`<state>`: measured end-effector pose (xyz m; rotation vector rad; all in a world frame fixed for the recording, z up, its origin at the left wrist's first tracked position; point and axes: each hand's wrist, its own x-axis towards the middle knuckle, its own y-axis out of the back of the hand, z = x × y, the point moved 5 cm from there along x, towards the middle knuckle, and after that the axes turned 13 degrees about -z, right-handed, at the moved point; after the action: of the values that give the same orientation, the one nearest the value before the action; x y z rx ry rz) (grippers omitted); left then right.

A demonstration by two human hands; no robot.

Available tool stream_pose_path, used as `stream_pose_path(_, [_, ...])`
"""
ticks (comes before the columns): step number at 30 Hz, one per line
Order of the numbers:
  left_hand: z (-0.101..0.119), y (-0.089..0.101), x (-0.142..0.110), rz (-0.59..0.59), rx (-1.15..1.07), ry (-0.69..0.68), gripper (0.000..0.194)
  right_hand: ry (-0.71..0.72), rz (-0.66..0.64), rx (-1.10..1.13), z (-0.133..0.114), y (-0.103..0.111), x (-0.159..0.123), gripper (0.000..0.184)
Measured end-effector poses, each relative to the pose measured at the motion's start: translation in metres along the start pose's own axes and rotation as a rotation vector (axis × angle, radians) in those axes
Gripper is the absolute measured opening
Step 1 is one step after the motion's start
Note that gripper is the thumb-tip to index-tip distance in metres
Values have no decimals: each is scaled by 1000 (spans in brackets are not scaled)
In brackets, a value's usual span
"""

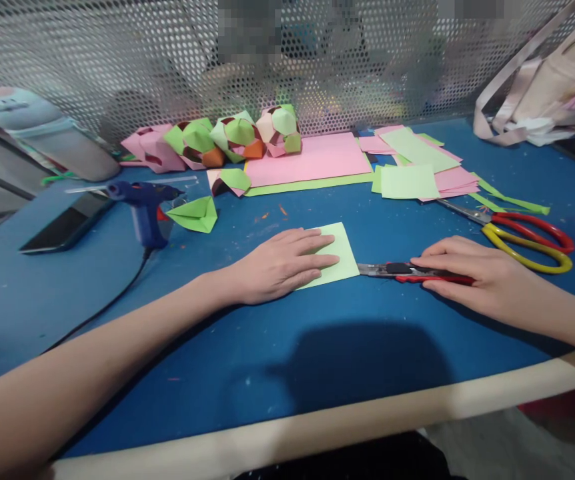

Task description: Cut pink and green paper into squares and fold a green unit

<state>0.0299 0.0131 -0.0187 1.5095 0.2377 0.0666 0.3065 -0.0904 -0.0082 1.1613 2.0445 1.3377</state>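
Observation:
My left hand (282,263) lies flat with fingers stretched over a small pale green paper (340,250) on the blue table. The paper's left part is hidden under the palm. From the right, my right hand (472,273) grips a box cutter (402,269) with a red and black handle. Its blade points left, and the tip meets the paper's right edge near the lower corner; whether it is under or beside the edge I cannot tell. Behind my right hand lie scissors (527,237) with one red and one yellow handle loop.
A blue glue gun (145,210) with its cord stands at left, by a phone (67,220) and a folded green paper (195,215). Folded paper shapes (240,133), pink sheets (312,159) and cut paper pieces (407,181) line the back, before a perforated metal panel (167,60).

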Motion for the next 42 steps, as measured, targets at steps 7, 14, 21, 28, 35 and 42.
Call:
stream_pose_path(7, [1, 1, 0, 0, 4, 13, 42, -12, 20, -11, -5, -4, -3, 35])
stream_pose_path(14, [0, 1, 0, 3, 0, 23, 43, -12, 17, -4, -6, -4, -5, 35])
stream_pose_path(21, [0, 2, 2, -1, -14, 26, 43, -21, 20, -20, -16, -7, -6, 36])
stream_pose_path(28, [-5, 3, 2, -62, -43, 3, 44, -91, -18, -21, -36, -15, -17, 36])
stream_pose_path(35, [-6, 2, 2, -85, -41, 15, 44, -118, -28, -30, -43, -19, -19, 34])
stream_pose_path(42, [-6, 4, 2, -64, -54, 8, 43, -87, 23, -31, -49, -23, -16, 36])
